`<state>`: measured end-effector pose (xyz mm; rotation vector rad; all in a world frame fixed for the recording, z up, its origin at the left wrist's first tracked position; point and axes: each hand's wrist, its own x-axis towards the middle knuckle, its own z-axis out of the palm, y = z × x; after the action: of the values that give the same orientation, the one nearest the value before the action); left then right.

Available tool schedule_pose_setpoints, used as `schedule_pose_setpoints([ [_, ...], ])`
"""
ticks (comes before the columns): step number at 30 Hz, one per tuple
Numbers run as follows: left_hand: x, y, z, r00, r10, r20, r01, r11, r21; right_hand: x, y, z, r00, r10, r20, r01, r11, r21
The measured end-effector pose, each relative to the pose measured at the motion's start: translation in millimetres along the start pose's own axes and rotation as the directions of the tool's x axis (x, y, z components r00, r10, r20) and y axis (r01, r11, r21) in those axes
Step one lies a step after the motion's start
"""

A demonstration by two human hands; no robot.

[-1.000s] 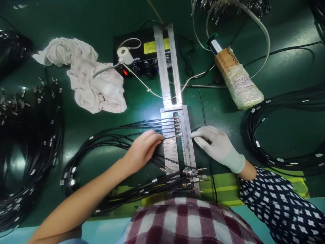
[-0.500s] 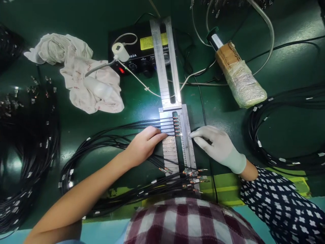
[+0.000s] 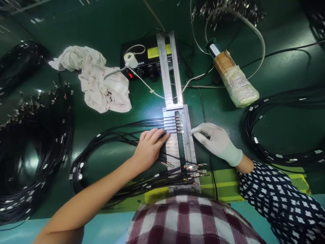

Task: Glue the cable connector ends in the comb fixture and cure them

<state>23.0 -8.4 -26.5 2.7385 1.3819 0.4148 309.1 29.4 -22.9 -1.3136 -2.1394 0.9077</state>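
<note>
My bare left hand (image 3: pixel 149 149) lies at the left edge of a slotted metal fixture (image 3: pixel 174 145). Its thumb and fingers close on a black cable (image 3: pixel 144 132) that runs into the fixture. Several cables lie side by side across the slots, and their metal terminals (image 3: pixel 179 123) line up over the middle gap. In a white glove, my right hand (image 3: pixel 214 140) is pinched at the fixture's right rim; what its fingertips grip, if anything, is hidden. Loose cable ends with terminals (image 3: pixel 196 174) lie across the fixture's near part, close to my body.
Behind the fixture stands a black controller box (image 3: pixel 149 64). A whitish cloth (image 3: pixel 106 84) is at left, and a wrapped dispenser-like tool (image 3: pixel 235 78) at right. Coiled cables (image 3: pixel 256 142) lie right; a large cable bundle (image 3: pixel 38 159) lies left.
The view has shifted a little, bringing more of the table's far side into sight. My left fingers have spread slightly along the cables. My right hand stays at the fixture's rim.
</note>
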Motion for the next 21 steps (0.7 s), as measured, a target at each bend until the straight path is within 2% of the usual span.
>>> schedule_pose_setpoints([
  [3, 7, 2, 0, 0.998, 0.036, 0.049, -0.035, 0.999, -0.027, 0, 0, 0, 1.000, -0.014, -0.007, 0.014, 1.000, -0.002],
  [6, 12, 8, 3, 0.992, 0.088, 0.085, -0.090, 0.996, 0.013, 0, 1, 1, 0.999, -0.041, -0.018, 0.040, 0.999, -0.010],
  [10, 17, 11, 3, 0.991, 0.118, 0.064, -0.120, 0.992, 0.030, 0, 2, 2, 0.999, -0.020, -0.028, 0.019, 0.999, -0.031],
  [14, 9, 7, -10, 0.990, 0.138, 0.007, -0.137, 0.986, -0.096, -3, 2, 2, 0.999, -0.024, -0.037, 0.023, 0.999, -0.029],
  [19, -26, 8, -22, 0.981, 0.047, 0.189, 0.002, 0.968, -0.250, -3, 4, 3, 0.999, -0.037, -0.038, 0.036, 0.999, -0.027],
  [21, -35, 11, -22, 0.984, 0.005, 0.178, 0.047, 0.956, -0.290, -2, 4, 2, 0.999, -0.023, -0.035, 0.022, 0.999, -0.039],
])
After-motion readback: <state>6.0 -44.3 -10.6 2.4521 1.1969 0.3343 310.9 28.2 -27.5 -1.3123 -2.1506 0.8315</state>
